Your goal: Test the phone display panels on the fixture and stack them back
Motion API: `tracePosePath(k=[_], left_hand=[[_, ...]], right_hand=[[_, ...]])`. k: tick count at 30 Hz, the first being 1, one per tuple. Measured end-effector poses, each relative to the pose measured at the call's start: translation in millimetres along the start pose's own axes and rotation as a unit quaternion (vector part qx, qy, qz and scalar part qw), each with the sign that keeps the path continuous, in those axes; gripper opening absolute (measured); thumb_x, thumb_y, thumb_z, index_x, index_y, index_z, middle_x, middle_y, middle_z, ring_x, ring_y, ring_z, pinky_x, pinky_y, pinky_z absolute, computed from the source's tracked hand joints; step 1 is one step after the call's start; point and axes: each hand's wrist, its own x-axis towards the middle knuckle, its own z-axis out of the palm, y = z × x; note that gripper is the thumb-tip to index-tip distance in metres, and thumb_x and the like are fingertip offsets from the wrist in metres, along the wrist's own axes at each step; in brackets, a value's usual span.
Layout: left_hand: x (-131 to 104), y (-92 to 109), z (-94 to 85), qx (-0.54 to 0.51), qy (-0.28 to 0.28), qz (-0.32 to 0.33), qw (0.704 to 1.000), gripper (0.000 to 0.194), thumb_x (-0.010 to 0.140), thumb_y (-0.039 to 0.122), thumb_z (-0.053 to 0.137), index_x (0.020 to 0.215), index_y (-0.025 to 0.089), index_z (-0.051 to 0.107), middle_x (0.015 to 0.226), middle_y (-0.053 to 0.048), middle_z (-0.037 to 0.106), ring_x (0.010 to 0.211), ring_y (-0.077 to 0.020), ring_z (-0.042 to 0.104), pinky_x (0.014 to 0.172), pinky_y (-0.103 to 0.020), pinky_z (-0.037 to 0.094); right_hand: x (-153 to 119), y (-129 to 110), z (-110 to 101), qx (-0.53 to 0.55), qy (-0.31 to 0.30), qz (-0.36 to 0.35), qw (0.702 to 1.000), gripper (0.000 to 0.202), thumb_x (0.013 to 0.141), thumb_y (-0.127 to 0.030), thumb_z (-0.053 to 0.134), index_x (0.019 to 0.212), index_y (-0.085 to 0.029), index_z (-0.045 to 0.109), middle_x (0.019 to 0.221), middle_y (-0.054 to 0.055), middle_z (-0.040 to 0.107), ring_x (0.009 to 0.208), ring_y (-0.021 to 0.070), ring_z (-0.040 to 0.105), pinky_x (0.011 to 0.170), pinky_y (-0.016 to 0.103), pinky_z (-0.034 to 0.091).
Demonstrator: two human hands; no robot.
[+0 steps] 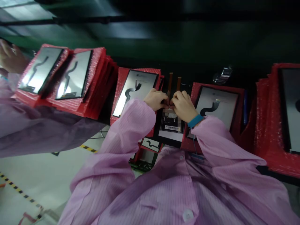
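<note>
L hand [157,99], R hand [183,105] tgthr, over blk barcoded panel [172,122]

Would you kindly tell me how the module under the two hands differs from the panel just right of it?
The module has a mostly dark face with a barcode label; the panel is silvery grey. Two brown ribbons extend beyond the module's far end, whereas a curved black cable lies on the panel. The panel lies on red wrap; none shows beneath the module. Both are partly hidden.
</note>
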Motion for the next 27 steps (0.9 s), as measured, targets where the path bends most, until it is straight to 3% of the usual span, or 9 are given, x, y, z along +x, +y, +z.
tracePosePath(k=[4,7,11,14,17,21,24,27], left_hand=[[1.2,3.3,-1.7,0.018,-0.008,-0.006,1.0,0.007,0.081,0.029,0.073,0.086,0.024,0.074,0.088,-0.001,0.074,0.092,-0.0226,0.067,0.09,-0.041,0.04],[1.3,10.1,-4.7,0.036,-0.025,-0.019,0.999,0.007,0.081,0.027,0.074,0.087,0.024,0.074,0.091,-0.003,0.074,0.095,-0.0242,0.066,0.091,-0.042,0.042],[-1.9,23.3,-8.7,0.081,-0.028,-0.032,0.996,0.009,0.082,0.023,0.072,0.091,0.022,0.072,0.097,-0.005,0.073,0.1,-0.0265,0.065,0.09,-0.041,0.046],[-4.8,32.5,-7.6,0.077,0.042,-0.057,0.994,0.009,0.086,0.025,0.067,0.093,0.021,0.07,0.096,-0.006,0.071,0.095,-0.0252,0.064,0.082,-0.039,0.05],[-0.8,43.7,-1.8,0.033,0.117,-0.106,0.987,0.018,0.092,0.035,0.059,0.09,0.02,0.067,0.092,-0.008,0.068,0.09,-0.0247,0.062,0.078,-0.039,0.052],[18.3,65.8,10.3,0.01,0.126,-0.171,0.977,0.026,0.094,0.042,0.057,0.096,0.017,0.067,0.104,-0.014,0.067,0.105,-0.0321,0.061,0.088,-0.049,0.052],[33.7,81.1,17.4,0.004,0.131,-0.207,0.969,0.028,0.094,0.041,0.059,0.105,0.016,0.065,0.117,-0.019,0.065,0.115,-0.0368,0.058,0.09,-0.054,0.052],[44.4,87.6,20.4,0.008,0.133,-0.215,0.967,0.03,0.092,0.035,0.061,0.115,0.016,0.06,0.123,-0.02,0.063,0.12,-0.0376,0.057,0.094,-0.055,0.051]], right_hand=[[0.5,-1.8,-8.4,-0.025,0.001,0.003,1.0,0.021,0.093,-0.014,0.052,0.108,-0.013,0.066,0.118,0.018,0.059,0.11,0.0343,0.05,0.087,0.049,0.046],[-8.4,10.6,-30.4,-0.01,0.024,0.036,0.999,0.025,0.091,-0.016,0.058,0.114,-0.011,0.064,0.12,0.019,0.058,0.115,0.0359,0.05,0.093,0.052,0.045],[-47.9,46.8,-66.6,-0.001,0.1,0.124,0.987,0.029,0.093,-0.027,0.059,0.118,-0.013,0.062,0.119,0.019,0.059,0.119,0.0394,0.049,0.098,0.059,0.044],[-84.4,72.5,-78.0,-0.021,0.116,0.199,0.973,0.045,0.093,-0.04,0.058,0.128,-0.012,0.058,0.123,0.023,0.059,0.121,0.0418,0.05,0.097,0.062,0.045],[-105.3,84.5,-70.6,-0.019,0.103,0.25,0.962,0.061,0.093,-0.045,0.057,0.14,-0.007,0.048,0.128,0.028,0.058,0.123,0.0436,0.052,0.097,0.064,0.045],[-104.8,84.3,-52.2,0.032,0.128,0.278,0.951,0.061,0.087,-0.035,0.062,0.138,-0.004,0.049,0.126,0.029,0.062,0.125,0.0444,0.053,0.1,0.067,0.044],[-99.6,82.5,-43.3,0.179,0.163,0.261,0.934,0.064,0.082,-0.025,0.061,0.142,-0.01,0.046,0.12,0.02,0.069,0.116,0.0338,0.062,0.102,0.059,0.049],[-99.6,81.1,-36.7,0.32,0.183,0.242,0.898,0.072,0.08,-0.023,0.061,0.148,-0.016,0.04,0.115,0.013,0.074,0.106,0.0255,0.069,0.1,0.051,0.053]])
